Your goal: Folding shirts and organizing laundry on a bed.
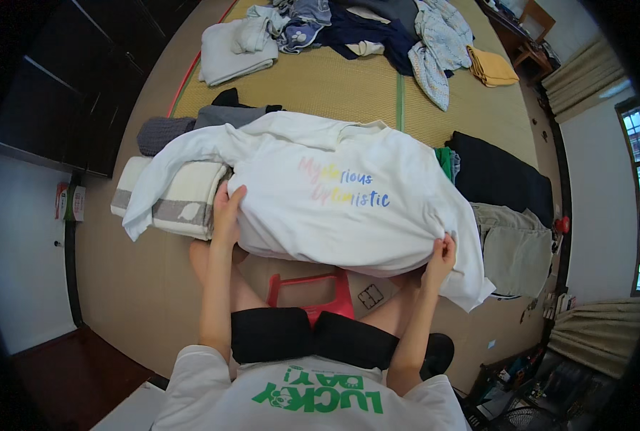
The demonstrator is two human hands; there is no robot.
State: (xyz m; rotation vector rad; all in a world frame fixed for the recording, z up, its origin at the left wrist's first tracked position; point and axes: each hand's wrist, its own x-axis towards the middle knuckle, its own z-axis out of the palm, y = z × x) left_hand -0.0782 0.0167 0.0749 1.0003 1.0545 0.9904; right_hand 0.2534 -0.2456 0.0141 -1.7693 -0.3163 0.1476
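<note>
A white long-sleeved sweatshirt (320,215) with coloured lettering lies spread before me, its collar pointing away. My left hand (228,210) grips its left side near the underarm. My right hand (442,252) pinches the fabric at the lower right side. One sleeve hangs over a folded cream-and-grey blanket (182,202) on the left; the other drapes down beside my right hand. Part of the lower edge hangs over my knees.
A woven mat (341,86) bears a heap of mixed clothes (373,32), a folded white towel (233,59) and a folded yellow cloth (493,67). Folded black fabric (497,172) and khaki trousers (516,253) lie right. A red plastic stool (341,299) is between my legs.
</note>
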